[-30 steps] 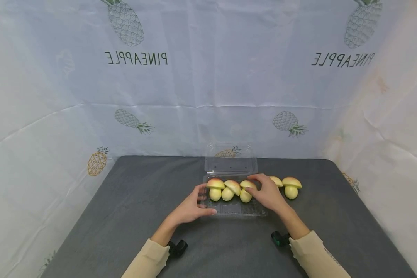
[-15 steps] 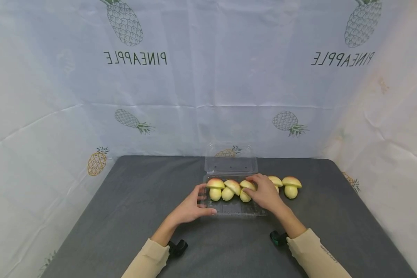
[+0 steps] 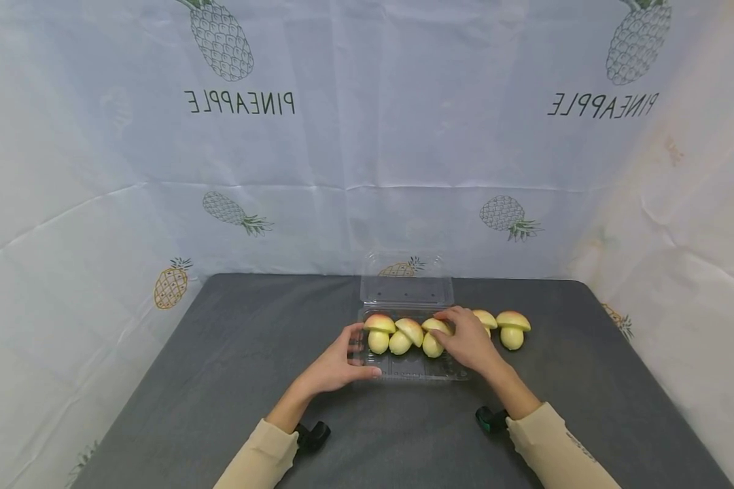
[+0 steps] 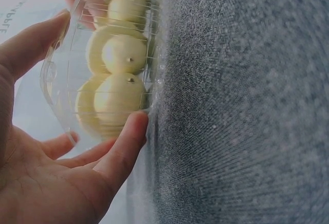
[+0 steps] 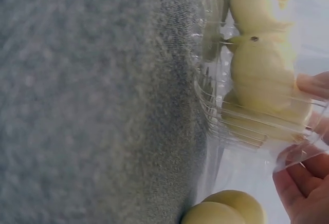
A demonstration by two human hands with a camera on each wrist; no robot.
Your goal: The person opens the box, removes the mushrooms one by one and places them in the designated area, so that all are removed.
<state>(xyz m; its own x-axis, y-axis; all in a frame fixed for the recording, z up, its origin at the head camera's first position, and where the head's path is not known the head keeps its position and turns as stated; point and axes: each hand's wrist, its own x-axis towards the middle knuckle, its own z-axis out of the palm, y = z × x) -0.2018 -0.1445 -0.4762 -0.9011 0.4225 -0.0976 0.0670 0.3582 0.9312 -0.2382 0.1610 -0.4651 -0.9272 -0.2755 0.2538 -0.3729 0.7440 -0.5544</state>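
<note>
A clear plastic clamshell box [image 3: 406, 370] sits with three yellow mushroom-shaped pieces lined up in its base. My left hand [image 3: 336, 363] holds the box's left side, thumb at the front rim and fingers along the side wall. In the left wrist view, its fingertips press the box [image 4: 69, 95] near the dark table. My right hand [image 3: 471, 343] pinches the rightmost mushroom [image 3: 431, 345] inside the box between thumb and fingers. The left mushroom [image 3: 378, 341] and the tilted middle mushroom [image 3: 402, 339] lie beside it. The right wrist view shows the thumb against a mushroom [image 5: 262, 75].
The box's clear lid [image 3: 406, 292] stands raised at the back. Two more mushrooms lie on the dark table right of the box: one partly behind my right hand [image 3: 485, 318], the other farther right [image 3: 512, 331]. A white pineapple-print cloth [image 3: 367, 149] hangs behind.
My right hand has shifted slightly left since a second ago, uncovering more of the nearer outside mushroom. The mushroom it pinches has barely moved. My left hand stays put.
</note>
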